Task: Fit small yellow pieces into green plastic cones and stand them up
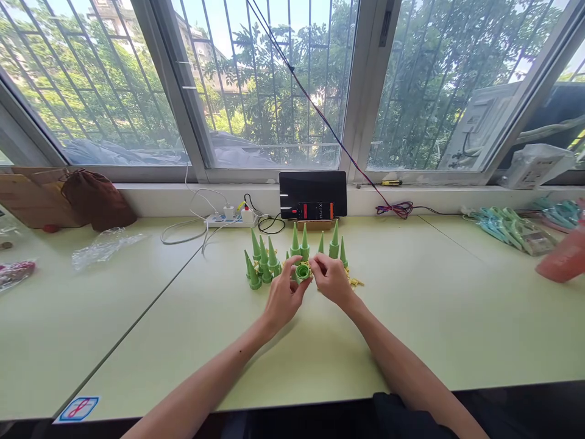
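Observation:
My left hand [287, 291] holds a green hollow piece [302, 272] between thumb and fingers, its round opening turned toward me. Close beside it on the right, my right hand [329, 277] is closed in a pinch; what its fingertips hold, if anything, is too small to make out. Several green cones [269, 253] stand upright on the table behind and to the left of my hands, and another green cone [334, 241] stands behind my right hand. Small yellow pieces [355, 282] lie on the table by my right hand and among the cones.
A dark tablet [312, 183] leans at the back with a phone [315, 211] before it. A power strip [231, 218] with cables sits left of them. Plastic wrap [103, 247] and a brown bag [98, 198] lie left; green packets [509, 228] and a red container [564, 259] are right.

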A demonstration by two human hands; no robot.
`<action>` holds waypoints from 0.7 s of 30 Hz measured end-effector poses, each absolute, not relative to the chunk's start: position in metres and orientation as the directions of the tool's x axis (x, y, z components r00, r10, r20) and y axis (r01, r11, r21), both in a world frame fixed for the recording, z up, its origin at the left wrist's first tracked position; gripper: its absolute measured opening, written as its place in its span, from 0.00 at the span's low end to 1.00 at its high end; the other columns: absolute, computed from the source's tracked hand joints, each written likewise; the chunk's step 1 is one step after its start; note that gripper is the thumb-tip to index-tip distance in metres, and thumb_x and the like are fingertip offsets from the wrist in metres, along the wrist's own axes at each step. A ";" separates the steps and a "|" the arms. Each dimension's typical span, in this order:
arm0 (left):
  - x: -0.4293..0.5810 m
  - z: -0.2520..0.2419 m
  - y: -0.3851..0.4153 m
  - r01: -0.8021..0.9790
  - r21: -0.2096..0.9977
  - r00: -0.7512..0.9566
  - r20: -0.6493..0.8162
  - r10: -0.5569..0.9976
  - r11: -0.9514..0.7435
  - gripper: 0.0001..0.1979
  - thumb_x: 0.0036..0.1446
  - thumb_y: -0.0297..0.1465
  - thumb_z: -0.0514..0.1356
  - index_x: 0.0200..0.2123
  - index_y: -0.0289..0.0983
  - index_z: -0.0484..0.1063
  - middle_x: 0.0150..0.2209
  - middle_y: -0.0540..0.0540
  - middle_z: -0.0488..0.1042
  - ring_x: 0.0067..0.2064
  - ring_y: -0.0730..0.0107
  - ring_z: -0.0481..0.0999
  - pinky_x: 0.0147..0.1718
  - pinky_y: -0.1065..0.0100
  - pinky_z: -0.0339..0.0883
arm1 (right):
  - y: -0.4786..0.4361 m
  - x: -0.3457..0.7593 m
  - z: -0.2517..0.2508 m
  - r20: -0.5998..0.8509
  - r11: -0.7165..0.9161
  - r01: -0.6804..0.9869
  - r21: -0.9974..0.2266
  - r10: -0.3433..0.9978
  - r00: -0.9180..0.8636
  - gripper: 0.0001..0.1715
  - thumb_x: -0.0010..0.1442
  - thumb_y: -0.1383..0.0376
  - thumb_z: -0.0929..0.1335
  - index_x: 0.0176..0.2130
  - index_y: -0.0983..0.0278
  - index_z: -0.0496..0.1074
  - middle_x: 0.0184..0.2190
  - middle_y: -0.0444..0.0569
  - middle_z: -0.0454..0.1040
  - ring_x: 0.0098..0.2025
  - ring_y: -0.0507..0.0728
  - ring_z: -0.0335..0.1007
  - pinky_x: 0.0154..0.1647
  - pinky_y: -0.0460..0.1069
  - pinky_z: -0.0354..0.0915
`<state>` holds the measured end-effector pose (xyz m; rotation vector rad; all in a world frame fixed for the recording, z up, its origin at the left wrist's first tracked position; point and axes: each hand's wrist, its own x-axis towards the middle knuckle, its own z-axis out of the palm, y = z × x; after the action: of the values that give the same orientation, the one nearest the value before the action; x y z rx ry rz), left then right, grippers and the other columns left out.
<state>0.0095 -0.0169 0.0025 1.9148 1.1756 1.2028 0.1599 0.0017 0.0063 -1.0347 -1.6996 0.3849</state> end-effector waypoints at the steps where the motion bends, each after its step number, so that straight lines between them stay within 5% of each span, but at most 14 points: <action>1: 0.010 0.004 -0.018 0.373 0.816 0.189 0.399 0.897 -0.441 0.22 0.58 0.39 0.59 0.54 0.44 0.59 0.36 0.50 0.73 0.16 0.81 0.63 0.21 0.74 0.59 | 0.002 0.160 0.007 0.620 0.574 0.447 -0.686 0.783 -0.052 0.20 0.65 0.58 0.60 0.24 0.62 0.57 0.17 0.39 0.56 0.19 0.49 0.49 0.22 0.46 0.49; 6: 0.012 0.008 -0.019 0.315 0.846 0.138 0.407 0.903 -0.430 0.16 0.57 0.41 0.60 0.45 0.40 0.65 0.35 0.49 0.74 0.16 0.82 0.64 0.17 0.76 0.59 | 0.002 0.163 0.008 0.645 0.568 0.439 -0.696 0.763 0.035 0.20 0.66 0.56 0.60 0.25 0.62 0.59 0.17 0.39 0.55 0.20 0.49 0.49 0.22 0.46 0.50; 12: 0.015 0.009 -0.016 -0.025 0.994 0.299 0.108 0.948 -0.105 0.26 0.61 0.51 0.50 0.28 0.33 0.67 0.24 0.45 0.73 0.15 0.74 0.68 0.12 0.72 0.60 | 0.000 0.163 0.009 0.651 0.590 0.417 -0.691 0.759 0.003 0.19 0.67 0.56 0.60 0.26 0.62 0.59 0.18 0.39 0.55 0.20 0.49 0.49 0.22 0.46 0.50; 21: 0.011 0.007 -0.014 -0.122 0.992 0.409 0.030 0.912 0.022 0.29 0.60 0.53 0.50 0.28 0.31 0.69 0.25 0.41 0.75 0.16 0.73 0.69 0.14 0.71 0.62 | 0.002 0.162 0.007 0.627 0.597 0.386 -0.703 0.777 -0.061 0.20 0.66 0.55 0.60 0.25 0.62 0.59 0.17 0.39 0.55 0.20 0.49 0.49 0.21 0.46 0.50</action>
<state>0.0110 -0.0138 0.0069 1.2927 0.8059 0.9535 0.1623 0.0018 0.0074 -0.9754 -1.6727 0.4222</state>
